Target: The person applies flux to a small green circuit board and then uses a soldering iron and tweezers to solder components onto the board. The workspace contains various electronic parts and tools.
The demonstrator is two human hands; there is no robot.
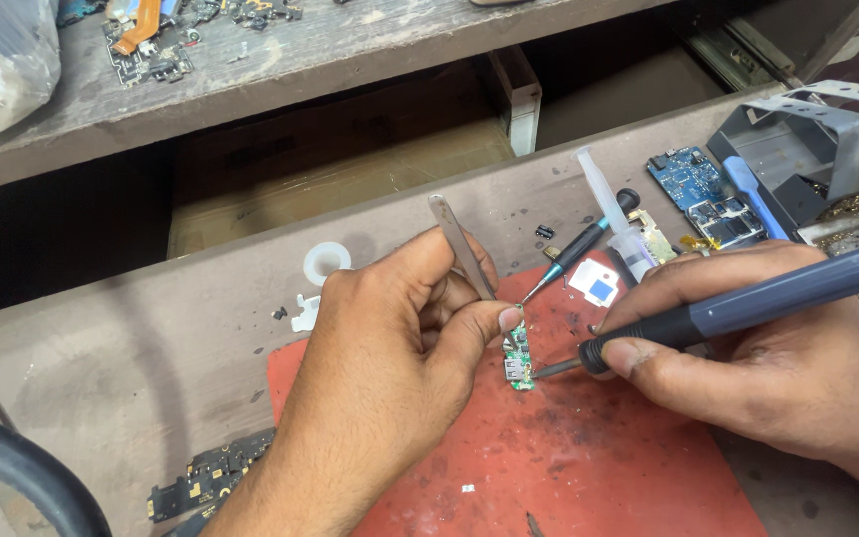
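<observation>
Centre frame: my left hand [400, 348] pinches tweezers [461, 247], pinning the small green board [519, 360] steady; right hand [748, 348] grips the soldering iron [728, 308], tip touching it.

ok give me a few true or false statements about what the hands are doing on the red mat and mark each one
1. The left hand holds metal tweezers over the small green circuit board. True.
2. The right hand holds a yellow screwdriver. False: it holds a grey-blue soldering iron, tip at the small green circuit board.
3. The small green circuit board lies on the red rubber mat. True.
4. The blue circuit board lies on the red rubber mat. False: it lies on the grey worktop, beyond the right hand.
5. The grey metal stand is at the left edge. False: it is at the far right.
</observation>
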